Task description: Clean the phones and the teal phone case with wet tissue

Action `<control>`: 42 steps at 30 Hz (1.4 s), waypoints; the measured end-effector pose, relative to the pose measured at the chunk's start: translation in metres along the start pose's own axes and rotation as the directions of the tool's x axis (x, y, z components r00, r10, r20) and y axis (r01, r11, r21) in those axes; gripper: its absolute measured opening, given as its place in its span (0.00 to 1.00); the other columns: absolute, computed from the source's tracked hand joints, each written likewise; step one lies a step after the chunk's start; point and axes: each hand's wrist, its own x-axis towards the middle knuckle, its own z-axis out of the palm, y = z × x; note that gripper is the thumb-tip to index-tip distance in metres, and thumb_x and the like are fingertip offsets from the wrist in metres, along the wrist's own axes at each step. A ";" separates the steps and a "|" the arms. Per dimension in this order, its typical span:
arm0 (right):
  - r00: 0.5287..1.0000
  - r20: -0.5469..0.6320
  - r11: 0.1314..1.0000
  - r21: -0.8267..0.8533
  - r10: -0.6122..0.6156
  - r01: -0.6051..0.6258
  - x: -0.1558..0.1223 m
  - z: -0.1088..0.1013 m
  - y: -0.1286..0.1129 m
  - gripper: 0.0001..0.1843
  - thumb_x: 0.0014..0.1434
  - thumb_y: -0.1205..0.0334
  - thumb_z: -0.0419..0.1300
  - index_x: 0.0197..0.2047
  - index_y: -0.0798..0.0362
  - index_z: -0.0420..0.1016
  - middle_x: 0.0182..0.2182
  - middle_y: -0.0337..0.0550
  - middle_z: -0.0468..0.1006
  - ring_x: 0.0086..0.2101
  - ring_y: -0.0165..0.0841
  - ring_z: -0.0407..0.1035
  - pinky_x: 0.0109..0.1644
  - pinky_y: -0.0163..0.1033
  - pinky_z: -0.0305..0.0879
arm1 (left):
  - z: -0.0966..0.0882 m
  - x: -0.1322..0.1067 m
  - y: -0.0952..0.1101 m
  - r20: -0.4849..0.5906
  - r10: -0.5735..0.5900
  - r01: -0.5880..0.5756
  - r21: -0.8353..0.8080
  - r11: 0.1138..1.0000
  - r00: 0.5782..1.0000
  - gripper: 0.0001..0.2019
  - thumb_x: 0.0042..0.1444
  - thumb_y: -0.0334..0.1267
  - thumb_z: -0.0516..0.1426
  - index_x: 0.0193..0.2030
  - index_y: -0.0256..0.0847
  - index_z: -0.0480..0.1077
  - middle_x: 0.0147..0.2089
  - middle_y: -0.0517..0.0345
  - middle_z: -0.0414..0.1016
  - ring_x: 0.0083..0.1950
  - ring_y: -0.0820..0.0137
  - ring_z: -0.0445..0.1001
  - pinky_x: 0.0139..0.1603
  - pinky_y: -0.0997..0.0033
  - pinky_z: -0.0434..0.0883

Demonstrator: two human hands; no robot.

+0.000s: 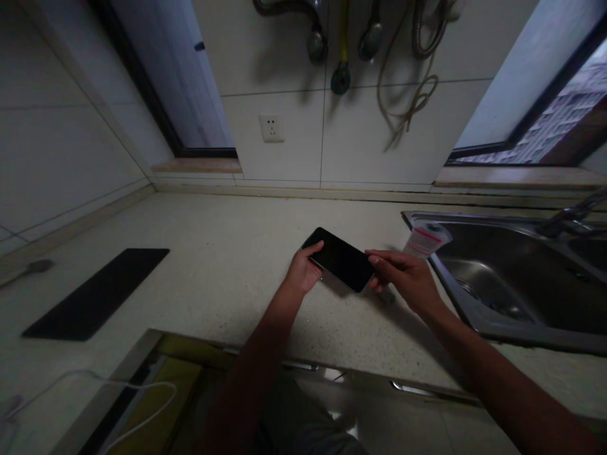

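Head view: a black smartphone, its screen dark, is held tilted above the pale countertop, to the left of the steel sink and well apart from it. The left hand, on the phone's end farther from the sink, has its thumb laid over the front edge and its fingers curled beneath, so the phone is clasped between them. The right hand, on the end nearer the sink, pinches that end between thumb and forefinger, the other fingers bunched underneath; the light is dim there, so I cannot tell whether it holds anything else besides the phone. The step in hand seems to be a two-handed hold, with the right fingertips working at the phone's end. From this pose, a next move would likely call for the left grip to stay firm while the right fingers act finely at that edge. Just beyond the right hand, at the sink's near left rim, stands a translucent plastic container with pinkish-red printing. A faucet reaches over the sink from its right side. Far to the left of the sink, a flat black panel lies on the countertop, and a white cable loops nearer the person. On the tiled wall, behind and left of the sink, are a power socket and a tied cord.
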 end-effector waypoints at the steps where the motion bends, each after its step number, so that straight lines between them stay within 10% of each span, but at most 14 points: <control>1: 0.996 -0.069 0.998 -0.026 -0.058 0.056 0.000 -0.001 0.000 0.22 0.54 0.46 0.69 0.44 0.55 0.84 0.22 0.42 0.80 0.20 0.32 0.72 0.21 0.35 0.68 | 0.000 0.000 0.001 -0.012 0.005 -0.006 -0.022 1.000 1.000 0.08 0.48 0.26 0.64 0.37 0.32 0.76 0.36 0.50 0.81 0.36 0.67 0.78 0.49 0.65 0.75; 6: 0.969 -0.223 0.993 0.016 -0.107 0.114 0.007 -0.007 0.007 0.18 0.54 0.49 0.70 0.44 0.49 0.82 0.38 0.44 0.82 0.32 0.32 0.75 0.31 0.34 0.73 | -0.002 0.002 0.002 -0.052 0.035 -0.039 -0.079 0.996 0.998 0.06 0.50 0.26 0.61 0.37 0.33 0.75 0.35 0.50 0.81 0.37 0.65 0.79 0.53 0.61 0.74; 13: 0.922 0.234 0.832 0.406 0.307 -0.380 0.007 0.007 0.018 0.23 0.50 0.48 0.73 0.45 0.52 0.79 0.42 0.49 0.81 0.38 0.41 0.78 0.37 0.46 0.81 | -0.004 0.004 -0.008 0.018 0.032 -0.031 -0.049 0.998 0.999 0.10 0.47 0.27 0.63 0.39 0.33 0.75 0.37 0.49 0.81 0.44 0.61 0.80 0.55 0.60 0.73; 28: 0.915 0.188 0.835 0.377 0.356 -0.402 0.008 0.007 0.019 0.21 0.40 0.56 0.78 0.37 0.54 0.81 0.29 0.42 0.81 0.26 0.31 0.75 0.27 0.33 0.76 | -0.007 0.003 0.002 -0.017 0.263 -0.249 0.275 0.929 0.965 0.21 0.37 0.47 0.74 0.29 0.36 0.74 0.26 0.60 0.72 0.28 0.74 0.70 0.32 0.73 0.66; 42: 0.902 0.197 0.814 0.389 0.384 -0.432 0.010 0.009 0.025 0.12 0.48 0.61 0.74 0.36 0.53 0.80 0.29 0.42 0.81 0.27 0.32 0.75 0.27 0.34 0.76 | -0.013 0.007 0.006 -0.045 0.219 -0.200 0.270 0.942 0.975 0.21 0.32 0.43 0.75 0.32 0.34 0.78 0.31 0.54 0.78 0.33 0.71 0.74 0.39 0.72 0.68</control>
